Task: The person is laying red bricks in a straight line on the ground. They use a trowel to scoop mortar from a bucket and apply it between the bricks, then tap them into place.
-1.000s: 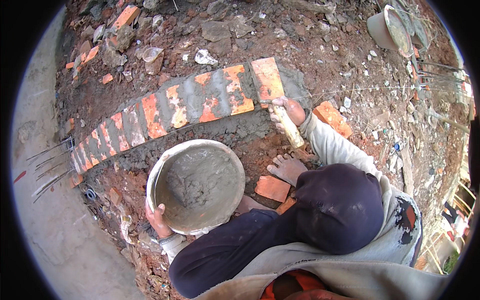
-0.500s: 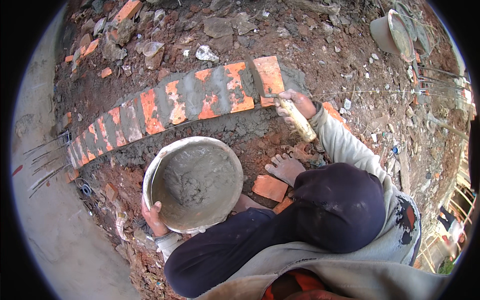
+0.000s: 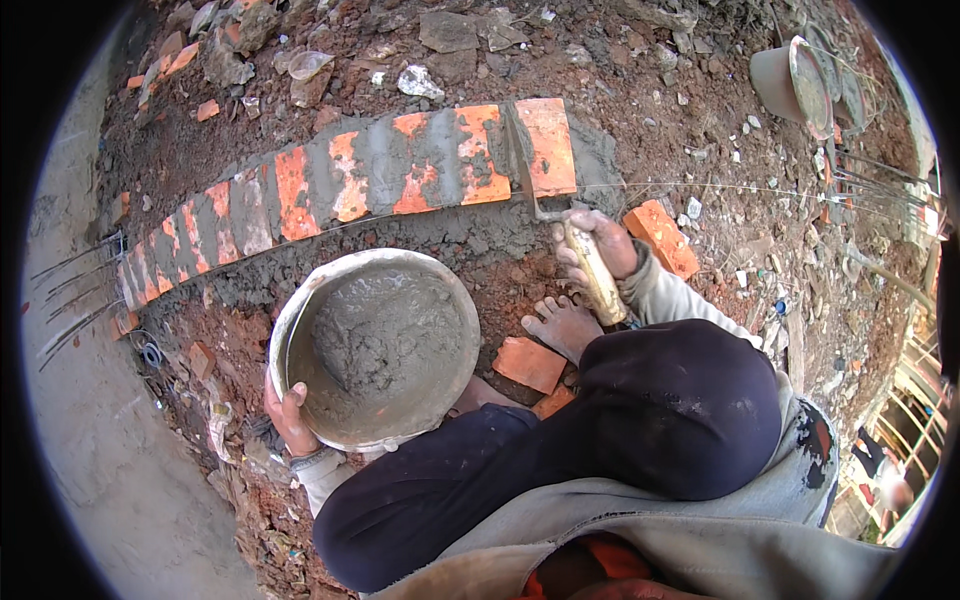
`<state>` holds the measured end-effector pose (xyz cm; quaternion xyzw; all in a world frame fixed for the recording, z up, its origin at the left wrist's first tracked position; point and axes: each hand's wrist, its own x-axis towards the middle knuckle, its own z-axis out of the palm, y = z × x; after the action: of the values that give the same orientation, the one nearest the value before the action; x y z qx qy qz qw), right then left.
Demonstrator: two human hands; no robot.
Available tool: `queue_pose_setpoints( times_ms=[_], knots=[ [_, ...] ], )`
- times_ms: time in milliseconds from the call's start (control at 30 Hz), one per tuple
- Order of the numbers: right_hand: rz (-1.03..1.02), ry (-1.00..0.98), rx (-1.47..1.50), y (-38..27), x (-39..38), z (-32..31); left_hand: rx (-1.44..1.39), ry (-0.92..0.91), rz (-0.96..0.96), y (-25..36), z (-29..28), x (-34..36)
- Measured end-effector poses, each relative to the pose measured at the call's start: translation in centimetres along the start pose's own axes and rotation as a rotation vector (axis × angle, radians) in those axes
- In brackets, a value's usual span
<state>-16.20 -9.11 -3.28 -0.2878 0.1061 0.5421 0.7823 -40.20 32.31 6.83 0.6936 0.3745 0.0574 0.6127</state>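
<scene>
My right hand (image 3: 606, 243) is closed around the handle of a trowel (image 3: 592, 272). Its blade stands on edge against the left side of the end brick (image 3: 548, 150), in the joint beside the brick row (image 3: 350, 178). Grey mortar fills the gaps between these orange bricks and spreads past the end one. My left hand (image 3: 290, 418) grips the rim of a round bucket (image 3: 291, 318) at its lower left, thumb over the edge. Inside lies wet grey mortar (image 3: 388, 325). The bucket sits between the row and my bent leg.
A taut string (image 3: 690, 185) runs along the row's near side. Loose bricks (image 3: 662, 238) lie by my right forearm and my bare foot (image 3: 566, 327). Steel rods (image 3: 75, 262) stick out at far left; buckets (image 3: 788, 85) stand at far right. Rubble covers the soil beyond.
The trowel blade has gone from slanting above the end brick's left side to upright in the joint; my right hand has come nearer me. My left hand stays on the bucket rim.
</scene>
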Motion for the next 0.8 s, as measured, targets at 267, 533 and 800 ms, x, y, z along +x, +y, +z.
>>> queue_pose_setpoints(
  times_ms=[267, 533, 800],
  knots=[
    [-0.291, 0.614, -2.309, -10.3, -3.0, 0.5, -0.047, -0.011, -0.003, -0.3, -0.3, 0.0],
    [-0.354, 0.671, -2.340, -4.2, -6.1, 1.7, -0.019, 0.021, -0.023, -0.1, -0.2, -0.1],
    [-0.387, 0.659, -2.319, -3.9, -5.9, 3.4, -0.049, -0.016, -0.012, -0.3, -0.3, 0.0]
  ],
)
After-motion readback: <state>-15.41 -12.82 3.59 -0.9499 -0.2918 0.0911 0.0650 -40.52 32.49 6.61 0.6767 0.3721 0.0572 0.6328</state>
